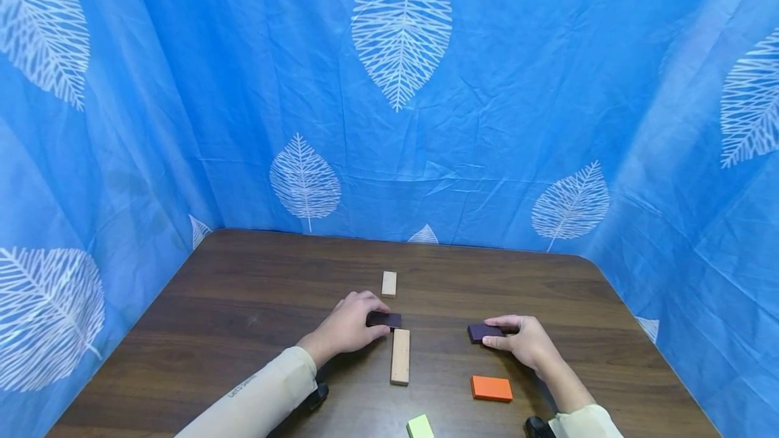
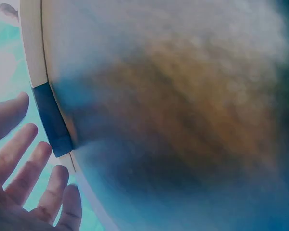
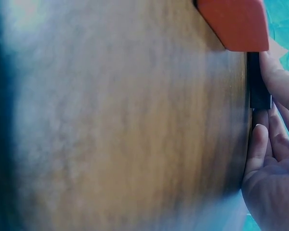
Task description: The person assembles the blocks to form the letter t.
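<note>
A blue leaf-print curtain (image 1: 499, 127) surrounds the worktop (image 1: 255, 269), probably screening off distractions. The left hand (image 1: 347, 328) straddles a dark block (image 1: 391, 320), fingers loose rather than clamped, perhaps for lining it up with the long pale block (image 1: 399, 357) at its near side. The right hand (image 1: 528, 345) pinches a purple block (image 1: 477, 334) between thumb and fingers, likely for control, beyond the flat orange block (image 1: 491, 388); small sleeve lettering (image 1: 243, 386) is illegible

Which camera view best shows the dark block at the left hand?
The left wrist view: the dark block looks large there, its side almost uncovered. The head view shows its top, but smaller, with one end within the left hand. The right wrist view does not show it.
</note>
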The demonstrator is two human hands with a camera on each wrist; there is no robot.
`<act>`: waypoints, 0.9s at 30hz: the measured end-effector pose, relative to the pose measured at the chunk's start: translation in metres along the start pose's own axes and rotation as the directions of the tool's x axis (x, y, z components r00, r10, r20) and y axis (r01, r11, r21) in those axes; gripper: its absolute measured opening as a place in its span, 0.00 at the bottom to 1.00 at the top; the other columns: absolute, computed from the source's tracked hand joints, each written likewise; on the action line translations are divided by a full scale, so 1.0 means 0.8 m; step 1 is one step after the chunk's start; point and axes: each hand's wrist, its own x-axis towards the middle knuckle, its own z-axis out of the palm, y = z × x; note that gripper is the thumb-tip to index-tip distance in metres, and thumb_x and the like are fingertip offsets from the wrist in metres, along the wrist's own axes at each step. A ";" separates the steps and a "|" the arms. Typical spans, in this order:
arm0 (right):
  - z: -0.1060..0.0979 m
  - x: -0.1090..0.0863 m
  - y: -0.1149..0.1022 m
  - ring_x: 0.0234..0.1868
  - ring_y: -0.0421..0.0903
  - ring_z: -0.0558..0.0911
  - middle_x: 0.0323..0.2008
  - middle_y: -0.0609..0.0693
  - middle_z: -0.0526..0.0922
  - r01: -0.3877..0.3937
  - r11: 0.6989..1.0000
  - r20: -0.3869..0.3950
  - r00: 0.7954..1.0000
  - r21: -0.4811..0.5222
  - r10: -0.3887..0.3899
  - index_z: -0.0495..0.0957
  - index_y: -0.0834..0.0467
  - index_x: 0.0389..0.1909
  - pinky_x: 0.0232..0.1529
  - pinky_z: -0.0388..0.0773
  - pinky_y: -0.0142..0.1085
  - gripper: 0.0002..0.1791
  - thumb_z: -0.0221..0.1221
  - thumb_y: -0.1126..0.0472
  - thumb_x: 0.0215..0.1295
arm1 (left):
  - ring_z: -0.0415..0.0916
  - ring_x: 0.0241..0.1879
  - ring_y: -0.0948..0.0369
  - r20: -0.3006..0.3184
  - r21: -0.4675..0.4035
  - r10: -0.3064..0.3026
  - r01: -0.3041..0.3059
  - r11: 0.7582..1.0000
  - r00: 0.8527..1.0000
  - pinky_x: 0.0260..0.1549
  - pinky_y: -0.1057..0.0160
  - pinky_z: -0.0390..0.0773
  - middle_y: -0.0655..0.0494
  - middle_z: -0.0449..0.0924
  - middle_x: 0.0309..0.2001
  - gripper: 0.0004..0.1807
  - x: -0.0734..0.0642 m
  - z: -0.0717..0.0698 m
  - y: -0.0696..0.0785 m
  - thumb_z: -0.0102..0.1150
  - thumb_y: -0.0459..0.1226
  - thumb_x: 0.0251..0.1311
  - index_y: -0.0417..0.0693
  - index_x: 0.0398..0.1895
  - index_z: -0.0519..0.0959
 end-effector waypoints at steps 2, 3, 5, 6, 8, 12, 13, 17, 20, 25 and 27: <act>0.001 0.000 0.001 0.58 0.64 0.75 0.58 0.65 0.79 0.000 1.000 0.000 1.000 0.005 0.000 0.88 0.56 0.49 0.55 0.70 0.60 0.25 0.78 0.52 0.48 | 0.73 0.52 0.54 -0.003 0.002 0.009 -0.009 1.000 1.000 0.53 0.48 0.72 0.57 0.80 0.49 0.14 0.001 0.002 -0.003 0.68 0.41 0.64 0.51 0.52 0.85; 0.001 0.000 0.001 0.58 0.64 0.75 0.58 0.65 0.79 0.002 1.000 0.000 1.000 0.006 -0.002 0.88 0.56 0.49 0.54 0.71 0.59 0.25 0.78 0.51 0.49 | 0.74 0.52 0.54 -0.001 0.003 0.011 -0.011 1.000 1.000 0.54 0.48 0.73 0.57 0.80 0.50 0.14 0.001 0.004 -0.003 0.67 0.40 0.64 0.51 0.52 0.85; 0.002 0.000 0.002 0.57 0.63 0.76 0.57 0.64 0.80 -0.001 1.000 -0.002 1.000 0.011 0.001 0.88 0.56 0.49 0.54 0.72 0.57 0.25 0.78 0.51 0.49 | 0.75 0.52 0.55 0.005 0.006 0.024 -0.024 1.000 1.000 0.53 0.50 0.74 0.57 0.80 0.49 0.14 0.002 0.005 -0.005 0.66 0.38 0.65 0.50 0.53 0.85; 0.002 0.000 0.003 0.57 0.63 0.76 0.58 0.64 0.79 -0.003 1.000 -0.002 1.000 0.009 0.003 0.88 0.56 0.49 0.54 0.72 0.57 0.26 0.78 0.51 0.49 | 0.75 0.52 0.55 0.010 0.000 0.026 -0.026 1.000 1.000 0.53 0.51 0.74 0.56 0.80 0.49 0.14 0.003 0.006 -0.005 0.66 0.37 0.65 0.49 0.53 0.85; 0.003 0.000 0.004 0.57 0.63 0.76 0.58 0.64 0.79 -0.003 1.000 -0.003 1.000 0.008 0.003 0.88 0.56 0.49 0.54 0.72 0.57 0.26 0.78 0.51 0.49 | 0.76 0.52 0.55 0.020 -0.008 0.025 -0.025 1.000 0.999 0.53 0.52 0.75 0.56 0.80 0.49 0.14 0.004 0.006 -0.005 0.65 0.35 0.66 0.47 0.54 0.84; 0.004 0.001 0.005 0.56 0.63 0.76 0.58 0.64 0.79 -0.001 1.000 -0.001 1.000 0.011 0.001 0.88 0.56 0.49 0.54 0.72 0.57 0.26 0.78 0.51 0.48 | 0.76 0.50 0.56 0.035 -0.021 0.010 -0.009 1.000 0.999 0.51 0.53 0.76 0.55 0.79 0.48 0.13 0.005 0.006 -0.001 0.64 0.34 0.66 0.45 0.53 0.84; 0.004 0.001 0.006 0.56 0.62 0.76 0.58 0.64 0.79 0.002 1.000 -0.002 1.000 0.011 -0.002 0.88 0.56 0.49 0.54 0.72 0.57 0.26 0.78 0.51 0.48 | 0.76 0.50 0.56 0.036 -0.021 0.008 -0.008 1.000 0.999 0.51 0.53 0.76 0.55 0.79 0.48 0.13 0.005 0.006 0.000 0.64 0.34 0.66 0.45 0.53 0.84; 0.003 0.000 0.006 0.56 0.62 0.77 0.57 0.64 0.80 0.006 1.000 -0.004 1.000 0.014 -0.006 0.88 0.56 0.49 0.54 0.72 0.57 0.26 0.78 0.52 0.48 | 0.76 0.50 0.56 0.037 -0.017 0.015 -0.014 1.000 0.999 0.51 0.54 0.76 0.55 0.79 0.48 0.13 0.006 0.006 0.000 0.64 0.34 0.67 0.45 0.53 0.84; 0.003 0.000 0.005 0.56 0.62 0.76 0.57 0.63 0.79 0.005 1.000 -0.005 1.000 0.013 -0.004 0.88 0.56 0.49 0.54 0.72 0.57 0.26 0.78 0.52 0.48 | 0.76 0.51 0.56 0.035 0.008 0.026 -0.026 1.000 0.999 0.52 0.54 0.76 0.55 0.79 0.49 0.13 0.006 0.005 0.000 0.64 0.35 0.67 0.46 0.53 0.84; 0.002 0.000 0.004 0.57 0.62 0.76 0.57 0.63 0.80 0.013 1.000 -0.006 1.000 0.008 -0.013 0.88 0.56 0.49 0.54 0.71 0.57 0.26 0.78 0.51 0.48 | 0.73 0.53 0.53 0.024 0.037 0.015 -0.016 0.999 1.000 0.54 0.49 0.72 0.55 0.79 0.52 0.15 0.004 0.004 0.003 0.67 0.41 0.65 0.49 0.53 0.85; 0.001 0.000 0.003 0.57 0.62 0.76 0.57 0.63 0.80 0.015 1.000 -0.010 1.000 0.003 -0.015 0.88 0.56 0.48 0.54 0.71 0.57 0.26 0.78 0.51 0.48 | 0.72 0.54 0.52 0.023 0.019 0.009 -0.010 1.000 1.000 0.54 0.47 0.70 0.55 0.79 0.53 0.16 0.004 0.003 0.006 0.68 0.44 0.63 0.50 0.52 0.85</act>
